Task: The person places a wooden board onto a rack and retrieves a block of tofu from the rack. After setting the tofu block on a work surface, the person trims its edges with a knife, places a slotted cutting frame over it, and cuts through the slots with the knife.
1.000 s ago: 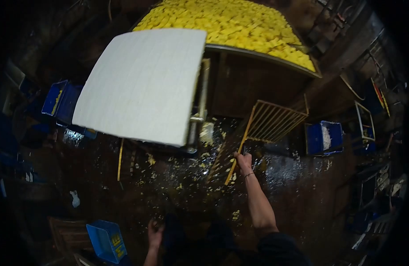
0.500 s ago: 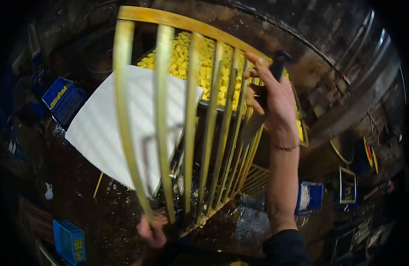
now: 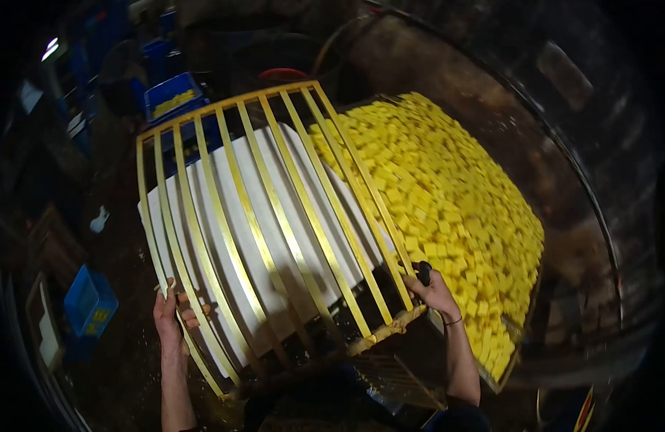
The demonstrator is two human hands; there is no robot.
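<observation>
A yellowish slatted wooden rack [image 3: 228, 103] is tilted in front of me, held at both sides. My left hand [image 3: 175, 317] is closed around its outer left slat. Near the lower right corner, my right hand [image 3: 435, 291] grips the rack's edge, and the black handle [image 3: 424, 272] of a tool sticks up from that same hand; its blade is hidden. Behind the slats lies a white board [image 3: 249, 173]. To the right, a heap of yellow cubes [image 3: 455, 209] fills a wide tray whose rim shows only in part.
A blue crate [image 3: 175, 97] with yellow pieces stands at the back left. Another blue crate [image 3: 90, 302] is on the floor at left. Part of a second slatted rack [image 3: 397, 378] shows low down. A dark pipe or hose runs along the right side.
The rack has swung from steeply upright to flatter, now over the white board. My right hand has come down from its top rail to the lower right corner. The view has turned right.
</observation>
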